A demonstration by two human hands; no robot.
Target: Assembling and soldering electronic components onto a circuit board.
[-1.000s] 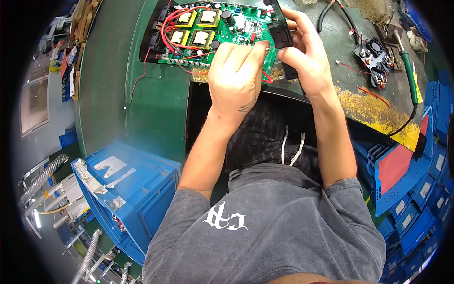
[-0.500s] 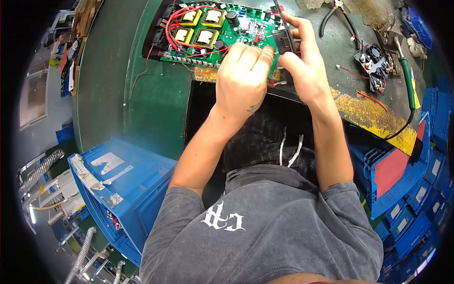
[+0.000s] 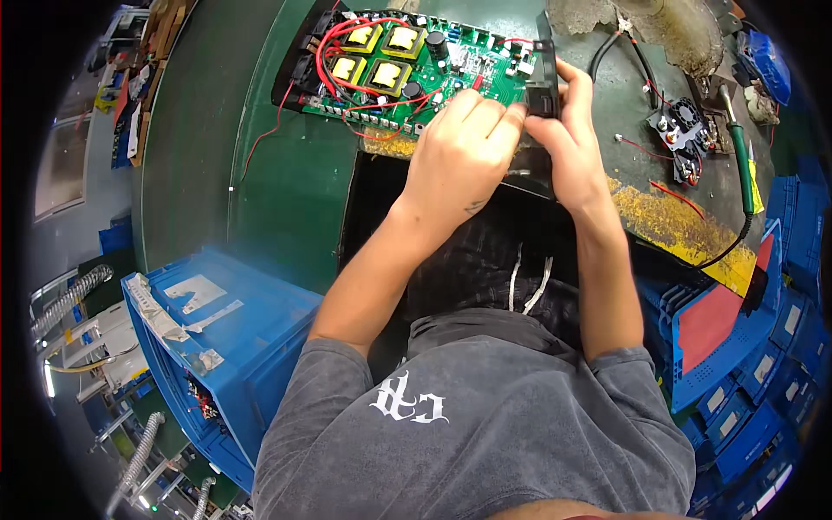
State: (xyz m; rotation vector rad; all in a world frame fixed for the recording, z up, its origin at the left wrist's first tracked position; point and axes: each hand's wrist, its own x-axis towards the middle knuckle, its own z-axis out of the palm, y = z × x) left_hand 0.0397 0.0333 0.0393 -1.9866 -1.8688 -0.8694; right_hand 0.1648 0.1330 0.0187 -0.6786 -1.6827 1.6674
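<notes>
A green circuit board with yellow-and-black transformers and red wires lies at the bench's front edge. Along its right end stands a black end panel with a socket-like block on it. My right hand is closed around the panel's near part, thumb on the inner side and fingers behind. My left hand is closed over the board's near right corner, fingertips pinched close to the panel. What the left fingers hold is hidden behind the hand.
Cutters with black handles, a small fan assembly and a soldering iron with a green handle lie to the right. A loose red wire is near the yellow bench edge. Blue crates stand at lower left and right.
The black panel, tilted before, now stands straighter along the board's right end. Both hands have shifted slightly right and down in view, the left still pinching near the corner.
</notes>
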